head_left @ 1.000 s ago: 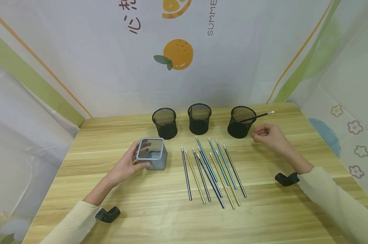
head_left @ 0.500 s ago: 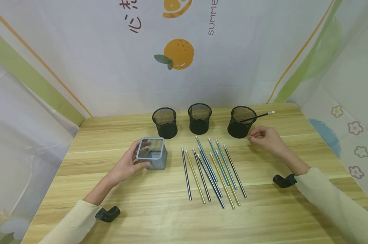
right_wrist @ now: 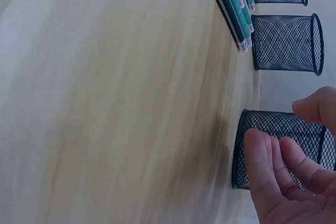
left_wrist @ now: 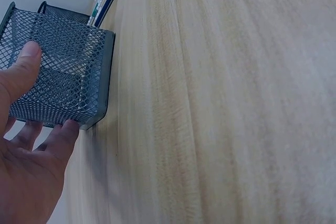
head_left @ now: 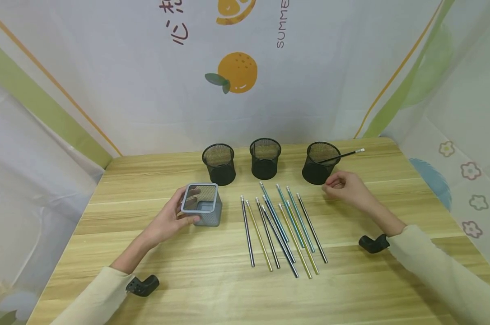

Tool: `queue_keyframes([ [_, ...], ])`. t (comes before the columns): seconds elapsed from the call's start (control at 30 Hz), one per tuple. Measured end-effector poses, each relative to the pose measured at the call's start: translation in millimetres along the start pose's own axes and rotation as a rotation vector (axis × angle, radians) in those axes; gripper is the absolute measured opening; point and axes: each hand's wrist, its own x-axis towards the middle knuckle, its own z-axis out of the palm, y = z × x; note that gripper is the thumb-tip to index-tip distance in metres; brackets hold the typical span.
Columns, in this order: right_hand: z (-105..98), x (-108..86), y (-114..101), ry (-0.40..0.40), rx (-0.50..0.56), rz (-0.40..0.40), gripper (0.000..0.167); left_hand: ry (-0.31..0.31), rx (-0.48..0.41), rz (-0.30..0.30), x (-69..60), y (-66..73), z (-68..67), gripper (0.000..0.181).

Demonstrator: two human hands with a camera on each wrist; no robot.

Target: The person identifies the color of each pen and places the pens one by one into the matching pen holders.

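Cloth [head_left: 147, 90]: white hanging, printed with oranges, brown characters and the word SUMMER, cut off at the edge; behind the bench.
Bench [head_left: 212, 289]: pale wood-grain top, bearing the items below.
Sleeves [head_left: 448, 266]: cream, one pair, a black device [head_left: 142, 285] at each wrist.
Left hand [head_left: 169, 223]: thumb and fingers wrapped round the grey cup, gripping it from its left side.
Right hand [head_left: 347, 188]: fingers loosely bent, thumb apart from the fingertips, nothing visible in its grasp; just in front of the right black cup, contact with it not discernible.
Black cups: three, round, wire mesh, upright in a row along the rear; left [head_left: 222, 174], middle [head_left: 264, 169] and right [head_left: 315, 172], the first two near each other, the third further off.
Grey cup [head_left: 210, 217]: square, mesh, mouth up; in front of the left black cup, left of the loose pencils.
Loose pencils [head_left: 280, 241]: dark blue, black, yellow and teal, white eraser ends toward the rear; lying at mid-bench, some touching or crossing.
Black pencil [head_left: 346, 154]: single, slanting from the right black cup over its right rim, eraser end outward.
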Motion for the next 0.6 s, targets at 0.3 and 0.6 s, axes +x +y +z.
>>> queue_keyframes([
  [0.3, 4.5, -2.6, -2.8, -0.013, -0.02, 0.0, 0.027, -0.004, 0.013, 0.01, 1.3, -0.9, 0.2, 0.079],
  [0.6, 12.5, -0.1, -1.5, -0.031, -0.06, -0.03, 0.025, 0.0, 0.007, -0.001, 0.3, -0.8, 0.0, 0.079],
])
